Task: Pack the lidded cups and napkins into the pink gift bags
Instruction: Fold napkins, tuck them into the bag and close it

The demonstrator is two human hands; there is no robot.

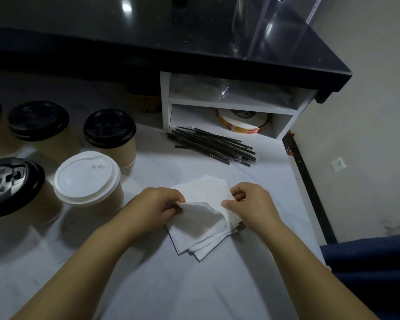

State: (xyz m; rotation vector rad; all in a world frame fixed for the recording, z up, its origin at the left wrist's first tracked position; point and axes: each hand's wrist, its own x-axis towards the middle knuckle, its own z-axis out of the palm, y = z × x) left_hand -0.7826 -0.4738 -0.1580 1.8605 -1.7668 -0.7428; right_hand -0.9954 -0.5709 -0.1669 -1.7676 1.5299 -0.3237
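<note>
Both hands pinched the top napkin [201,213], left hand [158,205] and right hand [249,202] peeling it off the napkin stack [194,241] on the desk [171,285].

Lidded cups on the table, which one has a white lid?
The cup with the white lid, nearest the left hand, which pinches a napkin. Every other cup in view, like the black-lidded cup behind it, has a black lid.

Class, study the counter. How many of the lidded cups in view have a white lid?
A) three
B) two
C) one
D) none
C: only the white-lidded cup beside the left hand counts; the other cups all have black lids.
</note>
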